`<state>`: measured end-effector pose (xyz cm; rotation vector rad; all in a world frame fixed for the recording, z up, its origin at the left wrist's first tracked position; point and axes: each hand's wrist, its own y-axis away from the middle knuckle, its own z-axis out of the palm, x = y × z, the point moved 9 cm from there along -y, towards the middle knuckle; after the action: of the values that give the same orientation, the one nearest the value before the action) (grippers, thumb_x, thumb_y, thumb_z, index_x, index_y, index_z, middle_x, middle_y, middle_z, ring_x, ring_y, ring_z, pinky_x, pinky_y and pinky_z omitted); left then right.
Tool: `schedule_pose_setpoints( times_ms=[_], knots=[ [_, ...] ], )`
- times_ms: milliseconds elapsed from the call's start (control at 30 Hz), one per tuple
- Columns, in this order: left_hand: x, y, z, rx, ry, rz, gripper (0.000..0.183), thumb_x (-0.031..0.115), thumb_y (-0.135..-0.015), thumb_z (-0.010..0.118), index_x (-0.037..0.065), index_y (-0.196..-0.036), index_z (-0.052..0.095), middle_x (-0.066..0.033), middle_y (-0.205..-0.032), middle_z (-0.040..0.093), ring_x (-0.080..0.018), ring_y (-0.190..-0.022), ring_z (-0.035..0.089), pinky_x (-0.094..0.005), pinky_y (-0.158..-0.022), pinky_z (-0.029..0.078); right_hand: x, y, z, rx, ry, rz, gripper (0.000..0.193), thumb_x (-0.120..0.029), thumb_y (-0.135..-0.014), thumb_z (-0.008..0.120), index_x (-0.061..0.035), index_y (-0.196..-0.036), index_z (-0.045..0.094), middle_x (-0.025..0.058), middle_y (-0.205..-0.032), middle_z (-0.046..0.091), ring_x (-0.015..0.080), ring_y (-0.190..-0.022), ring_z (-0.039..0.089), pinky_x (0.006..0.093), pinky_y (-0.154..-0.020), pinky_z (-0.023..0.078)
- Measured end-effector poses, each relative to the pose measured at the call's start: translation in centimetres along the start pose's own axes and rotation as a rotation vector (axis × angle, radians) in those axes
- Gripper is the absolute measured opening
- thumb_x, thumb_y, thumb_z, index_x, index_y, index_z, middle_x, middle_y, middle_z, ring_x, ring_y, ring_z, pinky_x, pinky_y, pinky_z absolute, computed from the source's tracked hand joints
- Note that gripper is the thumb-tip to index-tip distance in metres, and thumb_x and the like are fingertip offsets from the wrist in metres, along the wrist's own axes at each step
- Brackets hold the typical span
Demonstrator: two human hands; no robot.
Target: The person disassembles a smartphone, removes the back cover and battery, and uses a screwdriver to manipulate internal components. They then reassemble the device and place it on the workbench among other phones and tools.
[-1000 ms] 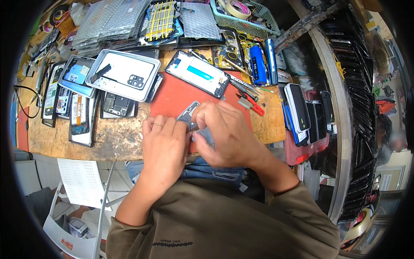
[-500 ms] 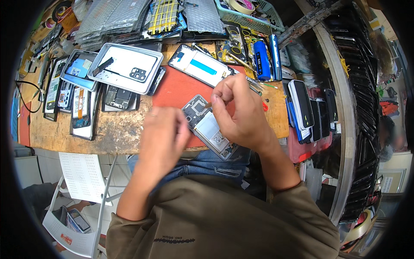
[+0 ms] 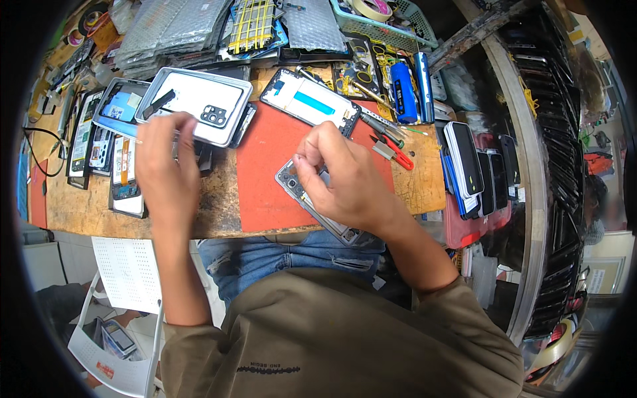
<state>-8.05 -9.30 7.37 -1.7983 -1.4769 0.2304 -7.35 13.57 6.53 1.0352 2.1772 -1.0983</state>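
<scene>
An opened phone (image 3: 295, 190) lies slanted near the front edge of the red mat (image 3: 262, 205), its camera lenses facing up at the upper left corner. My right hand (image 3: 342, 176) is closed above it with fingers pinched, covering much of the phone. Whatever sits between those fingertips is hidden. To the left, my left hand (image 3: 167, 156) is at the near edge of a white phone back cover (image 3: 192, 93), fingers curled down. A black strip (image 3: 159, 103) lies on that cover. Anything in the left fingers is out of sight.
A phone frame with a blue strip (image 3: 313, 103) lies at the mat's far side. Right of it are a screwdriver (image 3: 381, 125), a red-handled tool (image 3: 401, 158) and a blue cylinder (image 3: 402, 93). Stacked phones (image 3: 464, 159) stand at right; opened phones (image 3: 123, 166) lie left.
My left hand has moved left, from beside the phone to the white cover. The right hand shifted slightly left and down. The dark plate with a square outline no longer shows on the phone.
</scene>
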Motion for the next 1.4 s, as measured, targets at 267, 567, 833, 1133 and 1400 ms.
schedule_pose_setpoints(
  times_ms=[267, 567, 833, 1133, 1400],
  knots=[
    [5.5, 6.1, 6.1, -0.405, 0.76, -0.282, 0.029, -0.006, -0.106, 0.058, 0.0, -0.132, 0.069, -0.0199, -0.114, 0.08, -0.0356, -0.106, 0.079, -0.0425, -0.091, 0.059, 0.2, -1.1, 1.5, -0.064, 0.03, -0.051, 0.021, 0.001, -0.096, 0.071, -0.002, -0.104, 0.051, 0.0209, -0.087, 0.066, 0.0443, -0.08, 0.07, 0.0514, -0.067, 0.054],
    [5.2, 5.7, 6.0, -0.42, 0.84, -0.3, 0.054, -0.006, -0.098, 0.064, 0.004, -0.15, 0.055, -0.0217, -0.12, 0.076, -0.0387, -0.115, 0.076, -0.0452, -0.097, 0.058, -2.8, -2.5, 2.2, -0.265, 0.154, -0.209, 0.022, -0.001, -0.087, 0.071, -0.0039, -0.099, 0.054, 0.016, -0.091, 0.06, 0.039, -0.088, 0.063, 0.0469, -0.081, 0.049],
    [5.4, 4.1, 7.5, -0.406, 0.865, -0.331, 0.055, -0.003, -0.089, 0.076, 0.002, -0.14, 0.055, -0.0216, -0.117, 0.075, -0.0373, -0.112, 0.076, -0.0434, -0.096, 0.058, -2.7, -2.3, 2.2, -0.206, 0.169, -0.202, 0.031, -0.004, -0.077, 0.07, -0.003, -0.105, 0.055, 0.013, -0.093, 0.061, 0.0374, -0.091, 0.063, 0.0484, -0.081, 0.044],
    [5.1, 4.7, 9.4, -0.58, 1.159, -0.423, 0.042, -0.002, -0.092, 0.076, 0.003, -0.131, 0.061, -0.0118, -0.109, 0.074, -0.0208, -0.096, 0.074, -0.0369, -0.086, 0.058, -1.9, -1.8, 1.7, -0.113, 0.105, -0.192, 0.033, -0.004, -0.076, 0.071, -0.005, -0.103, 0.053, 0.0126, -0.091, 0.065, 0.037, -0.085, 0.066, 0.0478, -0.076, 0.045],
    [6.1, 4.1, 7.2, -0.534, 0.719, -0.196, 0.031, -0.005, -0.09, 0.076, 0.0, -0.118, 0.062, -0.0163, -0.101, 0.066, -0.035, -0.092, 0.068, -0.0453, -0.083, 0.054, -0.7, -1.6, 1.5, -0.082, 0.098, -0.097, 0.035, 0.0, -0.076, 0.067, -0.0041, -0.106, 0.051, 0.0138, -0.086, 0.067, 0.0411, -0.082, 0.068, 0.0511, -0.071, 0.048]
  ],
)
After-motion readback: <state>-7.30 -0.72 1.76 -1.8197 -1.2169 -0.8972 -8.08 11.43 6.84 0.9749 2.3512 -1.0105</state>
